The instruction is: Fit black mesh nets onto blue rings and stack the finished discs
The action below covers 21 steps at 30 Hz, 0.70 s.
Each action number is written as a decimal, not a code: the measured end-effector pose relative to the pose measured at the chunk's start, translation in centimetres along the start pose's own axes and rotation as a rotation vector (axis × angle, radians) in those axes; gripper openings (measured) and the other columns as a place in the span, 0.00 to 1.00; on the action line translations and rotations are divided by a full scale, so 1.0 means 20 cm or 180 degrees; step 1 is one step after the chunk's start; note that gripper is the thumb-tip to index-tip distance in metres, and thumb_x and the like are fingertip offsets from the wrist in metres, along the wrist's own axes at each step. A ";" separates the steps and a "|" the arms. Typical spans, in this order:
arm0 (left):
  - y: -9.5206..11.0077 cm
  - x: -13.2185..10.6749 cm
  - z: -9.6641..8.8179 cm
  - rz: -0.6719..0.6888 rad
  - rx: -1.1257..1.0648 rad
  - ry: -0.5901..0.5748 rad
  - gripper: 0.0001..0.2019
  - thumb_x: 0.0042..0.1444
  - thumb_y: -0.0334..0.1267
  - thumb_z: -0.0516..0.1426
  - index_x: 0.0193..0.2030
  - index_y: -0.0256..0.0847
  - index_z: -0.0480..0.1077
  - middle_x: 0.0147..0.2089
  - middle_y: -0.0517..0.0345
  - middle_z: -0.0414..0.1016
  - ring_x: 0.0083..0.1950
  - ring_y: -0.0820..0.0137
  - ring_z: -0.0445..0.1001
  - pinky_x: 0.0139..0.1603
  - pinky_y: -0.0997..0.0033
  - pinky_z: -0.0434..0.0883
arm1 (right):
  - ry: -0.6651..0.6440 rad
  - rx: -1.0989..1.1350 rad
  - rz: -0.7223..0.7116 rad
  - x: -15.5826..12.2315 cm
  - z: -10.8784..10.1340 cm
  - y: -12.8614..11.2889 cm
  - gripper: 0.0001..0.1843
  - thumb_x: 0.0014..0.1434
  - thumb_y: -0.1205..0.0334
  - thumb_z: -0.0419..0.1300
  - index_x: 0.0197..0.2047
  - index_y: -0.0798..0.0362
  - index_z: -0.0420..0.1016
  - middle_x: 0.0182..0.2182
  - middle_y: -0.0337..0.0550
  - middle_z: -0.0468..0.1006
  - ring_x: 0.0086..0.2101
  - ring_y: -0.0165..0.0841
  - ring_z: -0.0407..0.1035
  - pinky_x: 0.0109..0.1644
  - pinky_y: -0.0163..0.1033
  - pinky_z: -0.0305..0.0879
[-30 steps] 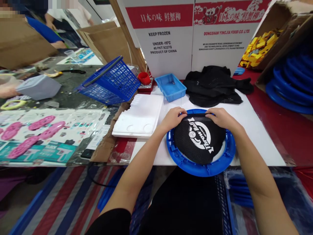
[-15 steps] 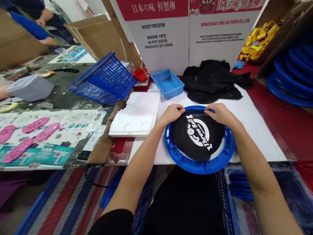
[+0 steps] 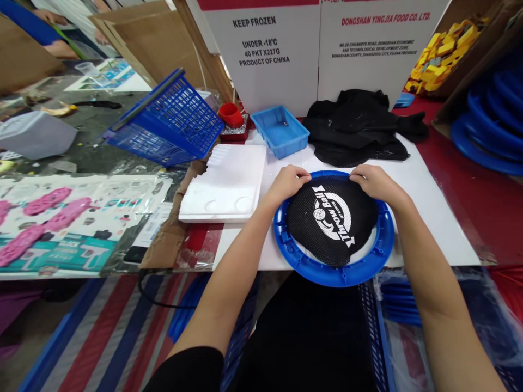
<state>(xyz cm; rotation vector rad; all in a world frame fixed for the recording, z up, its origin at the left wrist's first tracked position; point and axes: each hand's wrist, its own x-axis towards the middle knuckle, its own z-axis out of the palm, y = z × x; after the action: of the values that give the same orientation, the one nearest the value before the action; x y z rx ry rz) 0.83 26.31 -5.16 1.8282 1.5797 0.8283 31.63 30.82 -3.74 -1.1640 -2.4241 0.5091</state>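
A blue plastic ring (image 3: 335, 275) lies on the white board at the table's front edge. Inside it rests a round piece of black mesh fabric (image 3: 300, 223) printed "Throw Ball" in white; its far edge reaches the ring's far rim, while a gap shows at the near right. At the far left of that rim my left hand (image 3: 289, 182) pinches the mesh edge between thumb and fingers. My right hand (image 3: 373, 182) does the same at the far right. Both hands are closed, and their fingertips partly hide the fabric's edge.
Behind the ring stand a small blue tray (image 3: 281, 136) and a pile of black mesh fabric (image 3: 355, 130). White foam (image 3: 224, 185) and a tilted blue basket (image 3: 171, 122) are on the left. Blue rings (image 3: 490, 125) are stacked at right, near a box of yellow parts (image 3: 443, 57).
Both hands have spread slightly apart along the far rim, and the mesh's far edge looks stretched wider. The camera view has shifted a little.
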 end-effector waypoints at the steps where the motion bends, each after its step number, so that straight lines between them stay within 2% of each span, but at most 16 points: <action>1: 0.01 0.00 0.00 0.0014 0.0112 0.0021 0.07 0.64 0.35 0.63 0.41 0.41 0.86 0.46 0.50 0.88 0.50 0.56 0.83 0.59 0.55 0.76 | -0.0005 -0.0008 -0.0018 0.00 0.00 0.00 0.14 0.70 0.58 0.57 0.40 0.50 0.84 0.40 0.50 0.84 0.42 0.45 0.76 0.52 0.49 0.71; 5: 0.03 -0.03 0.01 0.0077 0.0369 0.0118 0.08 0.66 0.34 0.62 0.42 0.43 0.85 0.46 0.51 0.88 0.50 0.56 0.83 0.59 0.54 0.76 | -0.0004 0.0073 -0.0087 0.00 0.00 0.01 0.14 0.70 0.59 0.56 0.40 0.52 0.83 0.43 0.52 0.82 0.44 0.46 0.75 0.54 0.50 0.71; 8: 0.07 -0.05 0.01 0.0388 0.0368 0.0281 0.08 0.68 0.34 0.60 0.44 0.42 0.83 0.48 0.51 0.86 0.51 0.58 0.82 0.59 0.57 0.75 | -0.0022 0.0145 -0.0049 0.01 0.00 0.01 0.13 0.69 0.59 0.57 0.39 0.52 0.83 0.44 0.53 0.81 0.44 0.45 0.75 0.54 0.51 0.71; 11: 0.11 -0.07 0.02 0.0725 0.0532 0.0104 0.09 0.69 0.37 0.60 0.50 0.43 0.81 0.54 0.51 0.85 0.56 0.58 0.80 0.62 0.56 0.74 | -0.0058 0.0131 -0.0042 0.01 0.00 0.00 0.14 0.70 0.59 0.57 0.40 0.51 0.84 0.44 0.52 0.81 0.44 0.44 0.75 0.55 0.49 0.71; 14: 0.13 -0.09 0.02 0.0720 0.0729 -0.0168 0.11 0.69 0.39 0.61 0.55 0.45 0.79 0.58 0.53 0.84 0.61 0.56 0.79 0.67 0.53 0.71 | -0.0116 0.0069 -0.0127 0.01 0.00 -0.01 0.15 0.71 0.59 0.55 0.41 0.51 0.84 0.43 0.51 0.81 0.44 0.45 0.75 0.54 0.49 0.71; 21: 0.11 -0.10 0.01 0.0832 0.0939 -0.0216 0.11 0.72 0.38 0.56 0.53 0.44 0.80 0.57 0.53 0.85 0.59 0.57 0.80 0.64 0.54 0.72 | -0.0167 0.0128 -0.0288 0.00 0.00 0.00 0.15 0.72 0.58 0.55 0.42 0.49 0.83 0.42 0.50 0.81 0.43 0.44 0.75 0.53 0.48 0.71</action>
<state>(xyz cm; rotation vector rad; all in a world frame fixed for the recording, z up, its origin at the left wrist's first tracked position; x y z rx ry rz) 2.17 24.06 -3.70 2.2851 1.5033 0.6617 31.60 30.79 -3.69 -1.0312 -2.4862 0.5643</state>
